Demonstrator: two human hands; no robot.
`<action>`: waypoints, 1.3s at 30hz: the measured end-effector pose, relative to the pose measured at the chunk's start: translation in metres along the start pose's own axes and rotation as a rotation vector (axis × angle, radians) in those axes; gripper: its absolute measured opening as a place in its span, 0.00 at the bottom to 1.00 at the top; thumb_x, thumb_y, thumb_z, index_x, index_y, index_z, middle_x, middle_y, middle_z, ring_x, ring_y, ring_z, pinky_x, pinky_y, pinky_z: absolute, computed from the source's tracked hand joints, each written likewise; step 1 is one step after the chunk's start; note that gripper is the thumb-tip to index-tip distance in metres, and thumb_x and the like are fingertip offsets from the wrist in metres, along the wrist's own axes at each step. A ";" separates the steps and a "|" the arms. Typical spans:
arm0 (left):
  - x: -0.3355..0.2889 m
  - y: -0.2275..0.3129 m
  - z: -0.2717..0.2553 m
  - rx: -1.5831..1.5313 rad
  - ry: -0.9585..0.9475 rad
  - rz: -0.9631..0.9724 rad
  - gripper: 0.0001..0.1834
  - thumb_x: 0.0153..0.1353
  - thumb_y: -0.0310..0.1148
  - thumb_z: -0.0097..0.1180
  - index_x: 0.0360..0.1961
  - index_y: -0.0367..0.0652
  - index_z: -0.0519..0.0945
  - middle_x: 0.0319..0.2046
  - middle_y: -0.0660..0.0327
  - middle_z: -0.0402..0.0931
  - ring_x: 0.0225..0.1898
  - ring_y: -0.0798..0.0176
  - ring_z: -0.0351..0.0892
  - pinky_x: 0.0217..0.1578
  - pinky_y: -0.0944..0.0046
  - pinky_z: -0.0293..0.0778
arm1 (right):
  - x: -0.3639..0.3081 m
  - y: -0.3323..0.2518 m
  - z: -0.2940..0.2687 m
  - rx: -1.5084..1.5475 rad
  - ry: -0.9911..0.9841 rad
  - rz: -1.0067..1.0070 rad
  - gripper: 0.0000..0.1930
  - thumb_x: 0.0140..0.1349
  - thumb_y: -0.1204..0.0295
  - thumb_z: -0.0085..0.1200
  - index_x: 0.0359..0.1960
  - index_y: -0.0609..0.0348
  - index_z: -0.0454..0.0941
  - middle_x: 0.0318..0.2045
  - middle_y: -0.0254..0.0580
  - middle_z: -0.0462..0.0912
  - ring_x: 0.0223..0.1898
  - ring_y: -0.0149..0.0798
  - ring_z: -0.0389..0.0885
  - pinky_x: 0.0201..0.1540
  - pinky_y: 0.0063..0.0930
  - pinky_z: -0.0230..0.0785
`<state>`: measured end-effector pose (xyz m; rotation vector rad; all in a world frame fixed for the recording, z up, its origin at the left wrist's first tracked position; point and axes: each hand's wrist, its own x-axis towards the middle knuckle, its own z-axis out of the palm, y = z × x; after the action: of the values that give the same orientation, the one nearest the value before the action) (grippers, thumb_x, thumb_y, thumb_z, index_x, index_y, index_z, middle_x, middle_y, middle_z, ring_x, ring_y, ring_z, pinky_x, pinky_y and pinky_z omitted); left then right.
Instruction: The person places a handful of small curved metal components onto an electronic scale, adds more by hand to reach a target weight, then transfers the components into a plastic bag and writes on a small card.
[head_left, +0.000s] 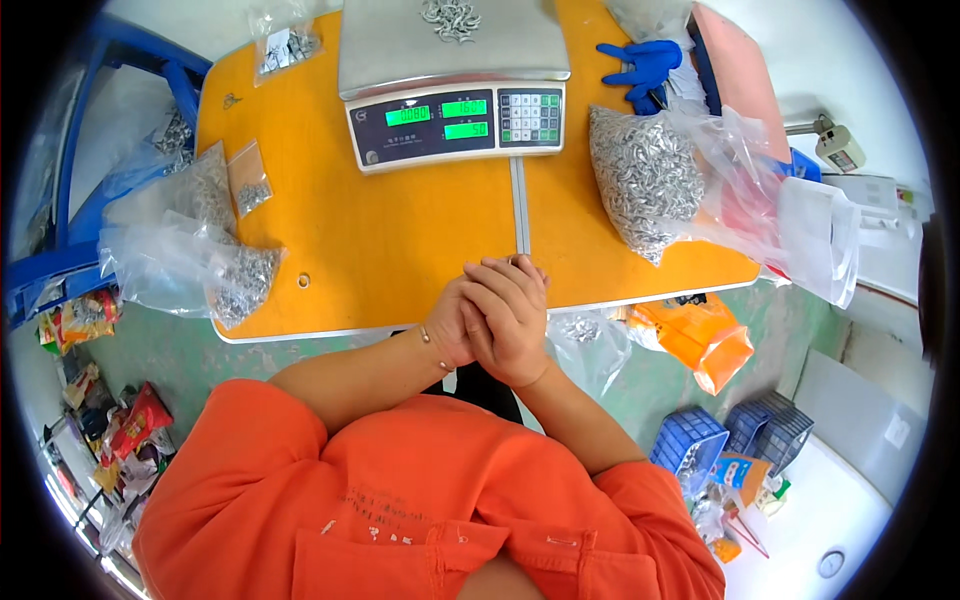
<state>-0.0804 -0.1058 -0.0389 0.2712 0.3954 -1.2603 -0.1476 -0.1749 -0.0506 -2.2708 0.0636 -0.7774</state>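
Left hand (452,335), right hand (514,330) clasped mid-frame, nothing visibly held. Weighing on upper-centre scale (465,95) seems paused; next needs unclasping.

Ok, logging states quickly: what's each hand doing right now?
Left hand: clasped with the right, no object visible.
Right hand: closed over the left, no object visible.

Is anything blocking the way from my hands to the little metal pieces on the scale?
Nothing visible does. Between your clasped hands and the metal pieces lie just the yellow tabletop and the scale's near side; the big filled bag lies off to the right.
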 end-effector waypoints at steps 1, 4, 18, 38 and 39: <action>0.001 -0.004 -0.001 -0.019 -0.016 -0.009 0.18 0.67 0.40 0.34 0.42 0.39 0.72 0.40 0.59 0.73 0.43 0.64 0.73 0.47 0.68 0.70 | 0.000 -0.002 -0.003 -0.002 0.002 -0.005 0.08 0.47 0.78 0.55 0.32 0.60 0.77 0.39 0.45 0.80 0.44 0.47 0.76 0.54 0.43 0.60; 0.000 -0.012 -0.009 -0.089 -0.061 -0.042 0.17 0.66 0.39 0.34 0.41 0.39 0.72 0.39 0.59 0.73 0.42 0.63 0.73 0.47 0.68 0.70 | -0.008 -0.009 -0.008 -0.076 -0.013 -0.018 0.10 0.46 0.79 0.56 0.33 0.62 0.77 0.38 0.45 0.79 0.43 0.47 0.75 0.51 0.44 0.62; 0.013 -0.034 -0.019 -0.214 -0.007 -0.047 0.10 0.63 0.34 0.43 0.36 0.40 0.75 0.34 0.56 0.75 0.39 0.61 0.75 0.43 0.63 0.73 | -0.006 -0.023 -0.039 -0.062 0.223 -0.047 0.14 0.47 0.76 0.51 0.39 0.59 0.75 0.39 0.43 0.77 0.42 0.43 0.73 0.52 0.40 0.57; 0.029 0.017 0.020 -0.340 0.082 -0.176 0.08 0.60 0.33 0.48 0.34 0.42 0.76 0.34 0.59 0.76 0.43 0.58 0.73 0.38 0.58 0.75 | 0.046 0.006 -0.113 -0.154 0.093 0.093 0.10 0.48 0.85 0.56 0.34 0.62 0.77 0.31 0.47 0.77 0.31 0.46 0.77 0.34 0.29 0.71; 0.030 0.018 0.020 -0.347 0.079 -0.175 0.08 0.60 0.33 0.48 0.34 0.42 0.76 0.34 0.59 0.76 0.43 0.58 0.73 0.38 0.58 0.75 | 0.050 -0.004 -0.098 -0.023 0.062 0.145 0.11 0.47 0.84 0.58 0.34 0.63 0.78 0.31 0.46 0.77 0.30 0.44 0.77 0.32 0.29 0.71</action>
<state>-0.0526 -0.1353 -0.0340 -0.0099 0.7088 -1.3294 -0.1617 -0.2462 0.0326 -2.2347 0.2647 -0.7735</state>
